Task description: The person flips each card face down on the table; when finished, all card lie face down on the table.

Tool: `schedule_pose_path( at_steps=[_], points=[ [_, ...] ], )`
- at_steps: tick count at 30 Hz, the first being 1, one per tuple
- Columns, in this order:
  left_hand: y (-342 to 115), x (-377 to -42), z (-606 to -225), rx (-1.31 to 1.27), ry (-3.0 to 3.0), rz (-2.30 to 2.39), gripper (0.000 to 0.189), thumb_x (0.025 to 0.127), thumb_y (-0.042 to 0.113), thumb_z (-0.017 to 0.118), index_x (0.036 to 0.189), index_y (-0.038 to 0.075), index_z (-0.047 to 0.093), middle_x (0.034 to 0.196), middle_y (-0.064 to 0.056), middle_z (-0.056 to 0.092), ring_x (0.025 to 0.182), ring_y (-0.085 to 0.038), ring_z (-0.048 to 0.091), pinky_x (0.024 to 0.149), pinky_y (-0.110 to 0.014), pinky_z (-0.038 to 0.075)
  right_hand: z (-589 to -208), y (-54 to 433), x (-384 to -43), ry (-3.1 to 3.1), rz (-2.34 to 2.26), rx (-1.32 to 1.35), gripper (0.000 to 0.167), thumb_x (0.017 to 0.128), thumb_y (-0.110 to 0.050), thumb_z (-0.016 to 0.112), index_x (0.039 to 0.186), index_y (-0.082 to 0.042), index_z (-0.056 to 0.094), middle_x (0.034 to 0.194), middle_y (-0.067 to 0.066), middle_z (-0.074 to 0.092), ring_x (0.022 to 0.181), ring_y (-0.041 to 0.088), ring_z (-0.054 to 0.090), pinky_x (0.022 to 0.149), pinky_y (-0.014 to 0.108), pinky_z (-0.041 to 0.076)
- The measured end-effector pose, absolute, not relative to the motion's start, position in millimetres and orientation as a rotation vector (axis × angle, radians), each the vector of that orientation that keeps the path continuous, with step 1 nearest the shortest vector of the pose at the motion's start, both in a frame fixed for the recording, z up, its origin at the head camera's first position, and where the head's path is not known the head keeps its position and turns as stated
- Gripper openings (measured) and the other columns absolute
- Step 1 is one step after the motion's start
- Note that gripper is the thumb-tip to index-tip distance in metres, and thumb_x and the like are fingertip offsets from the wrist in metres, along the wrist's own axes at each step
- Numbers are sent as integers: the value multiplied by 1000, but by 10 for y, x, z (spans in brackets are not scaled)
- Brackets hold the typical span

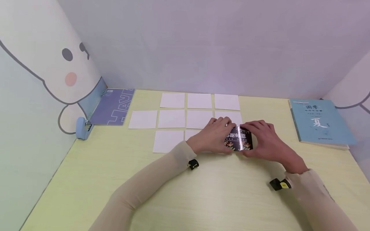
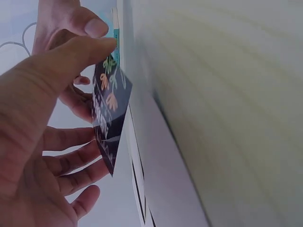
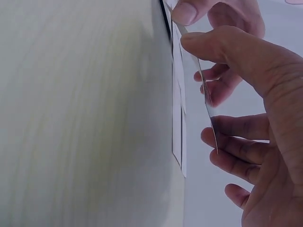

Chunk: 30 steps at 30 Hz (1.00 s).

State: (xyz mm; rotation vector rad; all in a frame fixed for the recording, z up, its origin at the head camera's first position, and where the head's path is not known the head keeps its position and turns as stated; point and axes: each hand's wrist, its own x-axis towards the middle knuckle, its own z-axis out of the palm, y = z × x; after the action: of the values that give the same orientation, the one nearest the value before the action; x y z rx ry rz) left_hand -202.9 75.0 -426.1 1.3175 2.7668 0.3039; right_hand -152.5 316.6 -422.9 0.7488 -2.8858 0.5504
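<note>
A dark card [image 1: 238, 138] with white lettering and orange flowers is held between both hands just above the table. My left hand [image 1: 212, 136] pinches its left side, thumb on the near edge and fingers at the far edge. On the other side, my right hand [image 1: 267, 141] grips it the same way. The left wrist view shows the printed face of the card [image 2: 112, 101] tilted and raised off the tabletop. Seen nearly edge-on in the right wrist view, the card [image 3: 208, 99] bows slightly. White cards [image 1: 169, 141] lie in rows beside and beyond the hands, some partly covered by the left hand.
A purple spiral notebook [image 1: 111, 106] lies at the back left, with a light blue stapler-like object [image 1: 82, 128] by its near corner. At the right is a blue book [image 1: 321, 123]. A pale wall [image 1: 202, 48] bounds the back of the table [image 1: 202, 199].
</note>
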Motion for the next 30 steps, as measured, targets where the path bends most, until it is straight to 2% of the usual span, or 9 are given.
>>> schedule_pose_path(
  at_steps=[6,12,16,19,22,24,26,28,30],
  points=[
    [771,-1982,-4224,1306,2806,303,94,84,72,78,154,16,51,144,0,54,125,-16,53,110,-42,46,-4246,3134,-1519,-2886,601,764,90,70,-30,96,148,-2,58,144,21,61,129,39,49,98,60,31],
    [735,-1989,-4214,1239,2823,417,97,82,72,77,154,14,47,143,0,56,117,-10,57,107,-39,51,-4228,3159,-1536,-2780,919,755,117,68,-20,101,166,-13,38,154,20,53,136,38,46,101,55,30],
    [710,-2005,-4184,1174,2748,696,94,81,59,83,153,13,44,139,-1,58,107,-10,60,97,-31,55,-4180,3188,-1547,-2716,1095,762,128,66,-12,101,171,-22,29,157,16,53,135,20,45,106,36,33],
    [698,-2019,-4166,1126,2664,945,93,79,55,87,152,15,45,139,1,61,115,-13,64,99,-28,55,-4158,3202,-1531,-2753,1136,753,125,70,-13,100,171,-24,27,161,15,49,137,14,42,106,22,31],
    [693,-2028,-4153,1101,2601,1133,94,78,52,91,152,17,46,141,1,63,130,-18,64,108,-31,53,-4151,3206,-1502,-2842,1163,709,121,74,-17,98,172,-23,26,166,16,43,144,23,40,115,34,34],
    [689,-2030,-4148,1076,2568,1226,94,77,51,92,152,19,45,143,0,64,136,-21,62,112,-34,50,-4159,3203,-1482,-2902,1191,654,119,76,-21,97,171,-24,26,169,16,39,148,35,39,119,53,35],
    [685,-2030,-4146,1058,2544,1286,95,76,50,93,153,20,44,144,-1,63,137,-22,61,114,-35,48,-4175,3194,-1473,-2927,1230,628,115,77,-22,97,170,-25,29,168,15,40,151,41,38,116,70,34],
    [680,-2028,-4144,1052,2528,1319,95,76,50,94,152,21,45,144,-1,63,138,-23,60,116,-35,47,-4200,3180,-1470,-2921,1252,623,111,77,-22,98,168,-27,34,166,12,44,150,39,39,115,74,34],
    [677,-2023,-4140,1060,2514,1338,95,76,49,94,152,21,45,144,1,63,139,-22,60,117,-35,45,-4220,3160,-1473,-2897,1266,635,107,76,-21,98,166,-29,40,163,8,48,149,28,41,115,70,35]
  ],
)
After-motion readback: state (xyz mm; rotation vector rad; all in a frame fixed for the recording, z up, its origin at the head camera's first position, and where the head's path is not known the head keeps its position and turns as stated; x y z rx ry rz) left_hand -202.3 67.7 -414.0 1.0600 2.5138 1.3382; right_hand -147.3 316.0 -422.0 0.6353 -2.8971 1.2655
